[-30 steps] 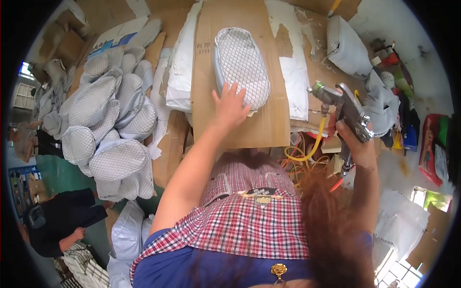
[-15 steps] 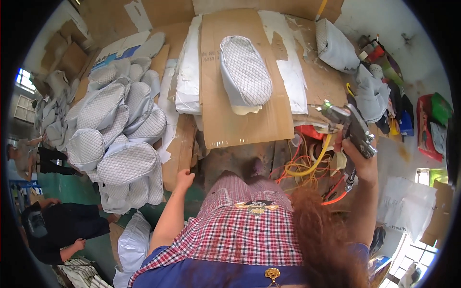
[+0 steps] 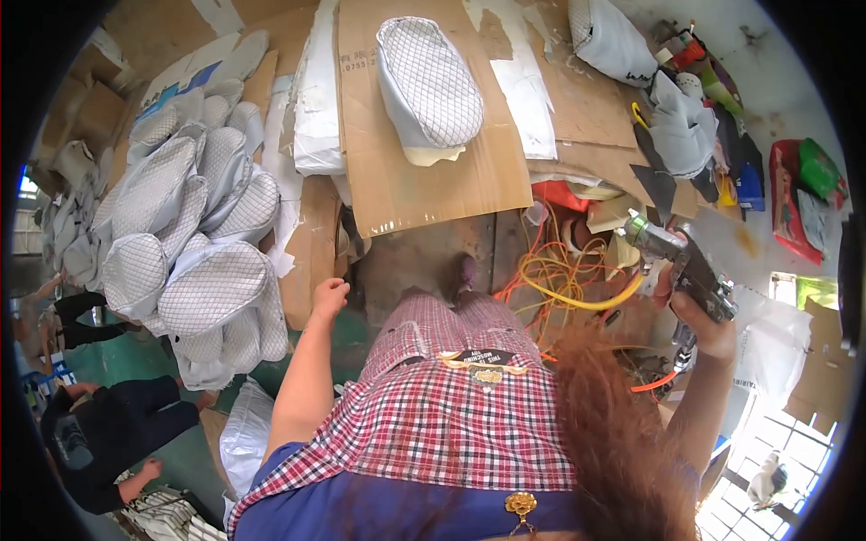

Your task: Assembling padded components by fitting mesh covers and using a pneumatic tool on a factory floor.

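My right hand (image 3: 702,320) is wrapped round the grip of a metal spray gun (image 3: 677,261), held up at the right with its nozzle pointing left. A yellow hose (image 3: 591,302) meets the gun near its front, and an orange hose (image 3: 657,382) runs from below its grip. My left hand (image 3: 330,296) hangs beside the table edge with its fingers curled and nothing seen in it. Ahead, apart from both hands, a grey-white quilted padded piece (image 3: 431,83) lies on a cardboard sheet (image 3: 433,194), a cream edge showing at its near end.
At left rises a heap of similar quilted pieces (image 3: 212,288). Tangled hoses (image 3: 559,261) hang under the table at right. White cloth (image 3: 681,126) and a red bag (image 3: 794,203) are at far right. Another person (image 3: 108,433) is at lower left, near a white sack (image 3: 245,428).
The spray gun and my right hand have moved right and slightly down. The table and its contents have shifted up and left in view. My left hand stays curled.
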`<move>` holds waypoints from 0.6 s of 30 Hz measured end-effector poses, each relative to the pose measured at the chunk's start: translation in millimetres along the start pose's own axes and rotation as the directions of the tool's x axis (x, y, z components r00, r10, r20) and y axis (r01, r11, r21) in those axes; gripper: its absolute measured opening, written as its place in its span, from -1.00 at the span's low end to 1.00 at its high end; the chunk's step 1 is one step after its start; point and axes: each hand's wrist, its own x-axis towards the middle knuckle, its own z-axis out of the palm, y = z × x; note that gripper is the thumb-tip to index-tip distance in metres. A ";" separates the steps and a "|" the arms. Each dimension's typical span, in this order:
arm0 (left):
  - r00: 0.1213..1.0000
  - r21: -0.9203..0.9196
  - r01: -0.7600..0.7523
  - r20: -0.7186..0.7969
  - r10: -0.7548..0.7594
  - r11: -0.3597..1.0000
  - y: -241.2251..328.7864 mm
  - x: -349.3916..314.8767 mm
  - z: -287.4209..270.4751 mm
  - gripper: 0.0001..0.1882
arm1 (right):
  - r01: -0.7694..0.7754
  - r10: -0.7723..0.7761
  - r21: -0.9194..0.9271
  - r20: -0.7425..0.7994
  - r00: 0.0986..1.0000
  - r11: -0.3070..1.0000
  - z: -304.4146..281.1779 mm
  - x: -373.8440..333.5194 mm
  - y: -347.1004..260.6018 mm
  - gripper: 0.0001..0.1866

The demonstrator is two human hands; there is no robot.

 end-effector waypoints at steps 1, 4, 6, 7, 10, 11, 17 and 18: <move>1.000 -0.031 -0.012 0.013 0.012 0.999 3.9 0.3 0.6 -0.70 | -0.003 0.003 0.001 0.001 1.000 1.000 2.1 -0.5 -1.6 -0.39; 1.000 -0.062 -0.019 0.004 0.019 0.998 8.5 6.0 0.5 -0.71 | -0.065 0.079 0.068 -0.229 0.970 0.996 1.5 1.0 -9.7 -0.36; 1.000 -0.085 -0.029 -0.012 0.028 0.996 17.4 7.1 1.2 -0.72 | -0.042 0.046 0.037 -0.118 0.992 0.998 -11.3 1.6 -2.9 -0.35; 0.999 -0.103 -0.027 -0.023 0.024 0.994 25.5 7.2 1.8 -0.74 | -0.017 0.017 0.010 -0.008 1.000 1.000 -18.0 2.6 1.2 -0.35; 0.997 -0.135 -0.069 -0.051 0.062 0.988 55.4 7.8 10.7 -0.77 | -0.016 0.013 0.061 0.039 0.999 0.998 -22.0 16.7 8.5 -0.31; 0.992 -0.148 -0.119 -0.054 0.112 0.982 69.3 9.5 19.2 -0.78 | -0.014 0.009 0.070 0.077 0.997 0.997 -25.1 23.0 9.6 -0.28; 0.974 -0.381 -0.207 0.002 0.225 0.901 190.8 5.4 107.1 -0.69 | -0.039 0.038 0.034 0.018 0.999 0.999 -69.0 52.4 18.0 -0.30; 0.976 -0.474 -0.172 0.038 0.215 0.863 215.3 -2.4 123.3 -0.68 | -0.040 0.038 0.050 0.047 0.998 0.998 -79.0 56.4 21.6 -0.32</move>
